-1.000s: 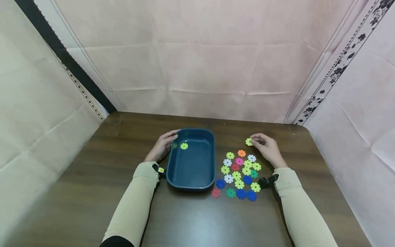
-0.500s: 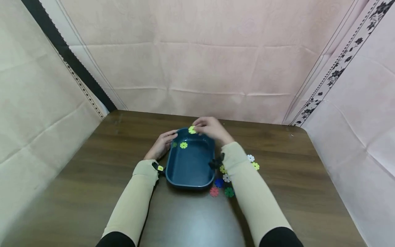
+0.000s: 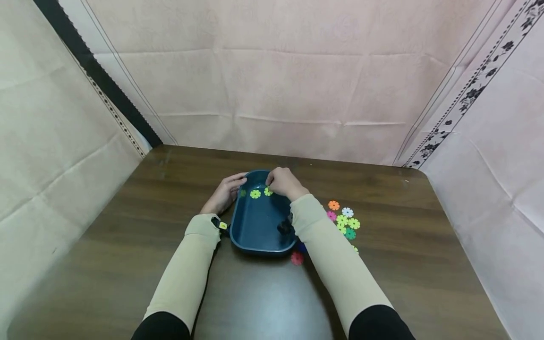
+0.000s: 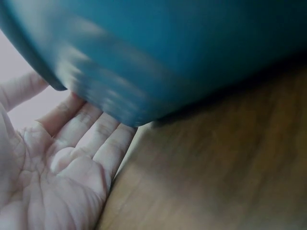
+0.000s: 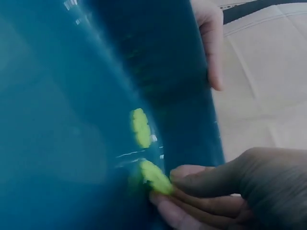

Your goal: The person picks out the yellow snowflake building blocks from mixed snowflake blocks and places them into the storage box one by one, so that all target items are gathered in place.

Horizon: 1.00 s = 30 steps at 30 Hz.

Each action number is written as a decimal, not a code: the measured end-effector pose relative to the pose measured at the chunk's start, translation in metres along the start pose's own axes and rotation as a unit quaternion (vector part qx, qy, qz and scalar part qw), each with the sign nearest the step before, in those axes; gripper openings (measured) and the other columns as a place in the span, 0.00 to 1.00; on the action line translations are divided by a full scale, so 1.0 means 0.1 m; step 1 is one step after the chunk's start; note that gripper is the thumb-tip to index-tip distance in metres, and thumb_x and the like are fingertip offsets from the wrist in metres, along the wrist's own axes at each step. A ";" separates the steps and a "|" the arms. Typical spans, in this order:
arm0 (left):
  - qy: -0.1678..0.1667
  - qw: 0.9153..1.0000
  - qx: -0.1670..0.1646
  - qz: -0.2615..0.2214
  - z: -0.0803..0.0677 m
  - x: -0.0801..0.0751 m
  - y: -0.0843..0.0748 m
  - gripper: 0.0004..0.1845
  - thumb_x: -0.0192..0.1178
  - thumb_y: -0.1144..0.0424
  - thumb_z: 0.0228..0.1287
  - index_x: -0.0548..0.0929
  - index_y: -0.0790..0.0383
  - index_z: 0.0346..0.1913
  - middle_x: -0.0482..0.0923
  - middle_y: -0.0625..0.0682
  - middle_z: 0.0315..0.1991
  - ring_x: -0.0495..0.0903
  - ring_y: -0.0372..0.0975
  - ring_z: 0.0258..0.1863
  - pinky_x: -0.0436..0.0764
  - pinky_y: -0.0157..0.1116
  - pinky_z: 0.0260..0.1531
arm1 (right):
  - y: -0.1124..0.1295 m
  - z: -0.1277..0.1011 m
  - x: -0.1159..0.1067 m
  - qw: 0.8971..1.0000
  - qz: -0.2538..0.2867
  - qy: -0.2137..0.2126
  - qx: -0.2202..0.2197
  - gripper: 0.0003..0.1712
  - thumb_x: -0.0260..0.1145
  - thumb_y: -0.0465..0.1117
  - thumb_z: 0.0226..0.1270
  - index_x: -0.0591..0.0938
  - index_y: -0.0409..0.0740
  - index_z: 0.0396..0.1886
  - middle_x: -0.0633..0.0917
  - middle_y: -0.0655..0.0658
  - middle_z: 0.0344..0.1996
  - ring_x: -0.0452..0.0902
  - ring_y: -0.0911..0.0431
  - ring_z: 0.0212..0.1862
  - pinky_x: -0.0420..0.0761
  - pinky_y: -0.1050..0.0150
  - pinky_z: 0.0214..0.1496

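A deep blue rectangular tray (image 3: pixel 261 224) stands on the table. My left hand (image 3: pixel 225 192) rests against its left wall near the far corner; in the left wrist view the fingers (image 4: pixel 103 134) lie fairly straight along the outside of that wall. Inside the far end of the tray, my right hand (image 3: pixel 285 183) pinches a yellow-green flower-shaped disc (image 5: pixel 156 177) between thumb and fingers, low over the tray floor. Another yellow-green flower disc (image 3: pixel 255 194) lies in the tray just left of it, with its faint reflection on the wall.
Right of the tray lie several loose flower discs, among them an orange one (image 3: pixel 333 205), a white one (image 3: pixel 347 212), a green one (image 3: pixel 350 233) and a red one (image 3: pixel 297 258). My right sleeve (image 3: pixel 335 259) covers part of them. A pale cloth (image 3: pixel 276 94) hangs behind the table.
My right hand has carried the yellow-green disc left from beyond the loose discs, over the tray's far edge, then down inside. The left hand has stayed at the tray's left wall.
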State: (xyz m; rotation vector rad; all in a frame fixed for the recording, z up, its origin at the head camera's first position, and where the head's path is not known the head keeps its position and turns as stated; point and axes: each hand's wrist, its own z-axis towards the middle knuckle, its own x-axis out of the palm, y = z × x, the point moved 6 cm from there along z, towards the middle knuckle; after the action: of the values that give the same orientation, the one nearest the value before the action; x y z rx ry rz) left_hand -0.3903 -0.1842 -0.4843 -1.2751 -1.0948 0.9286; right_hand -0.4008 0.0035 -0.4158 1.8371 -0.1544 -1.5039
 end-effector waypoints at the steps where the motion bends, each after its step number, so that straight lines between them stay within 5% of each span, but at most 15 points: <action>1: 0.000 1.000 -0.001 -0.002 0.00 0.00 0.01 0.23 0.56 0.56 0.76 0.76 0.63 0.68 0.80 0.55 0.59 0.80 0.44 0.55 0.76 0.40 0.58 | 0.01 -0.01 -0.03 1.000 -0.001 0.004 -0.004 0.11 0.65 0.33 0.69 0.89 0.38 0.47 0.87 0.42 0.45 0.81 0.50 0.43 0.83 0.54 0.49; 6: 0.009 1.000 -0.001 -0.005 0.00 0.04 0.03 0.23 0.55 0.56 0.77 0.75 0.63 0.68 0.79 0.57 0.61 0.79 0.46 0.57 0.75 0.40 0.59 | -0.02 -0.22 -0.43 0.998 0.024 -0.051 -0.033 0.13 0.66 0.44 0.72 0.88 0.42 0.49 0.88 0.44 0.46 0.83 0.51 0.47 0.81 0.55 0.52; 9: 0.012 1.000 0.004 -0.009 -0.01 0.08 0.03 0.23 0.55 0.57 0.77 0.76 0.64 0.68 0.78 0.60 0.61 0.79 0.48 0.57 0.76 0.40 0.58 | -0.26 -0.47 -0.77 0.984 0.130 -0.108 -0.054 0.17 0.64 0.47 0.74 0.86 0.40 0.51 0.88 0.41 0.45 0.84 0.46 0.48 0.82 0.53 0.53; 12: 0.011 1.000 0.011 -0.017 0.00 0.10 0.03 0.22 0.54 0.58 0.77 0.76 0.65 0.68 0.78 0.62 0.61 0.79 0.48 0.56 0.77 0.39 0.56 | -0.79 -0.75 -1.02 0.941 0.293 -0.156 -0.071 0.21 0.63 0.48 0.76 0.83 0.34 0.54 0.87 0.37 0.46 0.84 0.42 0.49 0.81 0.51 0.56; 16: 0.015 1.000 0.012 -0.019 0.00 0.11 0.01 0.22 0.53 0.59 0.78 0.75 0.66 0.68 0.79 0.62 0.60 0.80 0.48 0.55 0.78 0.39 0.55 | -1.68 -1.13 -1.09 0.851 0.477 -0.208 -0.066 0.22 0.59 0.42 0.79 0.79 0.22 0.53 0.87 0.35 0.43 0.85 0.45 0.45 0.82 0.54 0.54; 18: 0.014 1.000 0.009 -0.020 0.00 0.10 0.00 0.22 0.53 0.59 0.78 0.74 0.65 0.69 0.78 0.61 0.61 0.80 0.47 0.55 0.78 0.39 0.55 | -2.02 -1.28 -1.06 0.828 0.508 -0.230 -0.059 0.22 0.57 0.39 0.79 0.77 0.18 0.52 0.87 0.35 0.40 0.84 0.48 0.43 0.84 0.58 0.51; 19: 0.015 1.000 0.008 -0.019 0.00 0.10 -0.01 0.22 0.52 0.60 0.79 0.74 0.65 0.69 0.78 0.61 0.61 0.80 0.48 0.55 0.78 0.39 0.55 | -2.14 -1.34 -1.04 0.826 0.508 -0.238 -0.057 0.23 0.56 0.39 0.80 0.76 0.16 0.52 0.86 0.35 0.39 0.84 0.49 0.42 0.84 0.59 0.49; 20: 0.015 1.000 0.008 -0.017 0.00 0.09 -0.02 0.22 0.52 0.60 0.79 0.74 0.65 0.69 0.77 0.61 0.62 0.79 0.48 0.56 0.78 0.39 0.56 | -2.22 -1.38 -1.02 0.832 0.495 -0.244 -0.054 0.23 0.56 0.38 0.80 0.76 0.15 0.51 0.86 0.35 0.38 0.84 0.50 0.41 0.84 0.61 0.47; 24: 0.014 1.000 0.006 -0.012 -0.01 0.06 -0.06 0.22 0.52 0.60 0.79 0.74 0.65 0.69 0.74 0.64 0.64 0.78 0.51 0.58 0.77 0.40 0.57 | -2.27 -1.41 -0.91 0.917 0.312 -0.248 -0.029 0.21 0.62 0.45 0.77 0.82 0.28 0.51 0.87 0.39 0.41 0.82 0.58 0.42 0.80 0.69 0.46; 26: 0.015 1.000 0.002 -0.008 -0.01 0.06 -0.07 0.22 0.52 0.59 0.79 0.74 0.65 0.69 0.73 0.65 0.65 0.77 0.51 0.58 0.78 0.40 0.56 | -2.19 -1.36 -0.82 0.950 0.220 -0.221 -0.016 0.20 0.65 0.49 0.74 0.85 0.38 0.51 0.87 0.43 0.43 0.81 0.59 0.43 0.78 0.70 0.45; 28: 0.015 1.000 -0.002 -0.006 -0.01 0.06 -0.08 0.22 0.52 0.59 0.79 0.74 0.65 0.69 0.74 0.65 0.65 0.78 0.50 0.57 0.78 0.39 0.55 | -2.09 -1.30 -0.72 0.968 0.167 -0.187 -0.013 0.19 0.67 0.54 0.71 0.86 0.46 0.53 0.87 0.46 0.45 0.80 0.58 0.44 0.77 0.68 0.45; 30: 0.013 1.000 -0.003 -0.008 0.00 0.06 -0.08 0.23 0.53 0.58 0.78 0.75 0.64 0.69 0.75 0.63 0.63 0.79 0.48 0.56 0.78 0.39 0.55 | -2.02 -1.24 -0.64 0.975 0.163 -0.151 -0.014 0.21 0.68 0.56 0.70 0.85 0.50 0.54 0.87 0.48 0.46 0.79 0.54 0.44 0.79 0.63 0.44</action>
State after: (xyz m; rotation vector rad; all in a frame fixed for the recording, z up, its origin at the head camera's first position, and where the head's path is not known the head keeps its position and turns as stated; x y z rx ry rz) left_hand -0.3893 -0.1792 -0.4758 -1.2779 -1.0865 0.8942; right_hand -0.3814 0.2390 -0.4825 1.4641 -0.5503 -1.5282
